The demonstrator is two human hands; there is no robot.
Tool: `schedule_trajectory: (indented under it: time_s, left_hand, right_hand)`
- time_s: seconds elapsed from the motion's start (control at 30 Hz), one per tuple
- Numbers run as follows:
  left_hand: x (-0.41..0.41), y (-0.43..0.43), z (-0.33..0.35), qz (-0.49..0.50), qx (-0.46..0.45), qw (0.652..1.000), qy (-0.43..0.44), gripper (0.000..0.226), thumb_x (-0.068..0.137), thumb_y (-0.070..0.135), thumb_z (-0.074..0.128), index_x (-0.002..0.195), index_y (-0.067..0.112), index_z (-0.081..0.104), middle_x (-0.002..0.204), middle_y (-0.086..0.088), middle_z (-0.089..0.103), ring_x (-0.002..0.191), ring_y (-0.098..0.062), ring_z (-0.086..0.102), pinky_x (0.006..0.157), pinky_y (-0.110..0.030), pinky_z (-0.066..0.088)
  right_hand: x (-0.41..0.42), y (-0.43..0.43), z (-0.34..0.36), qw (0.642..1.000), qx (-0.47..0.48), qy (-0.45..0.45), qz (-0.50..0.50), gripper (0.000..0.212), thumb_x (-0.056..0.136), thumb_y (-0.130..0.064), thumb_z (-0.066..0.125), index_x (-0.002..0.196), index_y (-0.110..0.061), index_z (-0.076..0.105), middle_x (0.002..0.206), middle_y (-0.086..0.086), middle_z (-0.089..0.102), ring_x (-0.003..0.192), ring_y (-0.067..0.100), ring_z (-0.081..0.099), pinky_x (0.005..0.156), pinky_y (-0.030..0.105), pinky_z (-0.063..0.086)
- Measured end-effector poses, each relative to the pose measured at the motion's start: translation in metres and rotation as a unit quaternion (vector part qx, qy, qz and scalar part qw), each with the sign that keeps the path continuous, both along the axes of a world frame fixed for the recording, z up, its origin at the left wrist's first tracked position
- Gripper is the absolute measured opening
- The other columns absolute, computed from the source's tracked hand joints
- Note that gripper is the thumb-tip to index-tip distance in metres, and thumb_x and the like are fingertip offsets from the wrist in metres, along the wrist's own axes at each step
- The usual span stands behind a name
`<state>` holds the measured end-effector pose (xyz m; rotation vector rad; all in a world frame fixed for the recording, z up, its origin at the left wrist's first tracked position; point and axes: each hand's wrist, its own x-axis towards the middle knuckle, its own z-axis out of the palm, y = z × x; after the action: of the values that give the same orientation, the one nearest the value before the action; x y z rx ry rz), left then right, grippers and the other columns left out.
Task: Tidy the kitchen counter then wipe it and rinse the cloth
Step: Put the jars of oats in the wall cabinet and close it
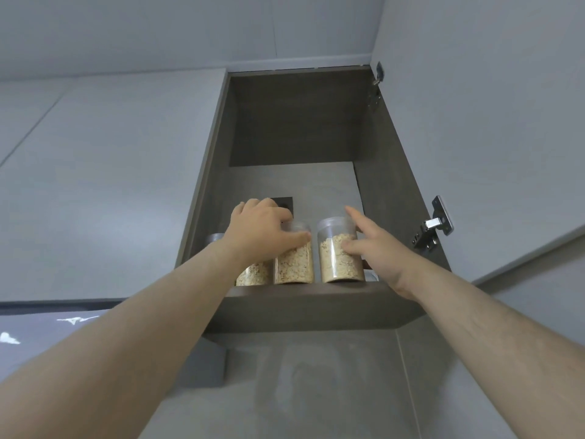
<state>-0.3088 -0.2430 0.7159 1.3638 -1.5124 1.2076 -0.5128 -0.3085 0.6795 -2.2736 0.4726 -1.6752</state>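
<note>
I look up into an open wall cabinet [297, 122]. Three clear jars of oat-like flakes stand in a row on its bottom shelf [304, 291]. My left hand [259, 232] grips the middle jar [294, 264] near its top, thumb across the front. The left jar [253, 274] is partly hidden behind that wrist. My right hand [376, 248] holds the right jar [340, 258], thumb on its front and fingers round its right side. All the jars stand upright, close together.
The cabinet door [481, 122] stands open to the right, with metal hinges [433, 229] on the right wall. A dark square cut-out [285, 204] sits in the back panel. Closed grey cabinet fronts [104, 169] lie to the left. Above the jars the cabinet is bare.
</note>
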Motion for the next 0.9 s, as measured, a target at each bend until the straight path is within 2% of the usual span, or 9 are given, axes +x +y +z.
schedule_trajectory:
  time_s: [0.1,0.23,0.33,0.43,0.5,0.6,0.7,0.77,0.9]
  left_hand:
    - [0.003,0.002,0.003,-0.088,0.072,0.993,0.041,0.052,0.084,0.067,0.053,0.114,0.026,0.061,0.112,0.008,0.058,0.103,-0.014,0.054,0.1,-0.042,0.043]
    - [0.006,0.001,0.005,-0.167,0.12,0.977,0.061,0.033,0.082,0.058,0.063,0.094,0.027,0.062,0.091,0.007,0.065,0.086,-0.012,0.062,0.078,-0.035,0.053]
    - [0.008,0.001,0.007,-0.181,0.124,0.974,0.062,0.03,0.081,0.051,0.064,0.086,0.022,0.062,0.085,0.001,0.065,0.083,-0.018,0.064,0.077,-0.039,0.052]
    - [0.011,0.001,0.007,-0.182,0.128,0.973,0.059,0.027,0.083,0.047,0.066,0.086,0.021,0.063,0.087,0.0,0.065,0.084,-0.018,0.064,0.078,-0.039,0.052]
    - [0.012,0.0,0.007,-0.177,0.126,0.975,0.054,0.028,0.084,0.048,0.066,0.092,0.021,0.064,0.089,0.001,0.065,0.086,-0.016,0.063,0.08,-0.037,0.052]
    - [0.013,-0.003,0.007,-0.143,0.124,0.981,0.042,0.039,0.086,0.05,0.064,0.11,0.018,0.063,0.104,0.001,0.065,0.093,-0.015,0.061,0.087,-0.036,0.052]
    - [0.015,-0.009,0.009,-0.127,0.121,0.984,0.04,0.051,0.087,0.051,0.063,0.125,0.018,0.059,0.115,0.002,0.063,0.098,-0.015,0.058,0.089,-0.032,0.049]
    - [0.018,-0.013,0.011,-0.122,0.121,0.984,0.038,0.056,0.086,0.053,0.063,0.131,0.019,0.056,0.121,0.002,0.062,0.101,-0.013,0.056,0.09,-0.031,0.048]
    - [0.02,-0.019,0.013,-0.109,0.118,0.986,0.032,0.056,0.086,0.056,0.062,0.129,0.02,0.059,0.102,0.008,0.058,0.094,-0.013,0.057,0.085,-0.029,0.049]
  right_hand:
    - [-0.001,0.001,-0.001,1.0,-0.004,0.026,0.009,0.069,0.094,-0.009,0.056,0.149,-0.043,0.031,0.137,-0.009,0.045,0.11,0.011,0.058,0.077,0.019,0.046]
    - [-0.002,0.0,0.0,0.999,0.011,0.035,0.011,0.072,0.092,-0.004,0.057,0.148,-0.043,0.032,0.14,-0.005,0.043,0.111,0.014,0.059,0.075,0.02,0.048]
    - [0.0,0.0,0.001,0.999,0.0,0.047,-0.005,0.075,0.092,-0.006,0.057,0.15,-0.043,0.028,0.148,-0.005,0.038,0.118,0.013,0.051,0.085,0.024,0.044]
    - [0.001,-0.002,0.001,0.998,-0.009,0.054,-0.021,0.078,0.09,-0.008,0.06,0.15,-0.044,0.026,0.153,-0.005,0.035,0.12,0.011,0.045,0.096,0.028,0.039]
    - [0.002,-0.005,0.002,0.998,-0.008,0.057,-0.03,0.08,0.088,-0.011,0.064,0.149,-0.046,0.027,0.156,-0.006,0.031,0.124,0.012,0.046,0.105,0.033,0.041]
    - [0.002,-0.009,0.003,0.997,-0.008,0.06,-0.043,0.081,0.087,-0.014,0.069,0.148,-0.047,0.027,0.159,-0.008,0.028,0.13,0.017,0.048,0.107,0.043,0.044]
    - [0.001,-0.008,0.001,0.994,-0.032,0.07,-0.08,0.081,0.089,-0.017,0.07,0.151,-0.044,0.025,0.159,-0.006,0.027,0.134,0.012,0.041,0.107,0.032,0.042]
    - [0.001,-0.006,0.0,0.99,-0.047,0.078,-0.106,0.081,0.09,-0.018,0.07,0.152,-0.041,0.023,0.158,-0.006,0.03,0.126,0.008,0.043,0.094,0.019,0.041]
    - [0.002,-0.005,0.0,0.984,-0.065,0.088,-0.143,0.082,0.089,-0.019,0.071,0.153,-0.037,0.022,0.158,-0.005,0.031,0.13,0.01,0.043,0.089,0.015,0.036]
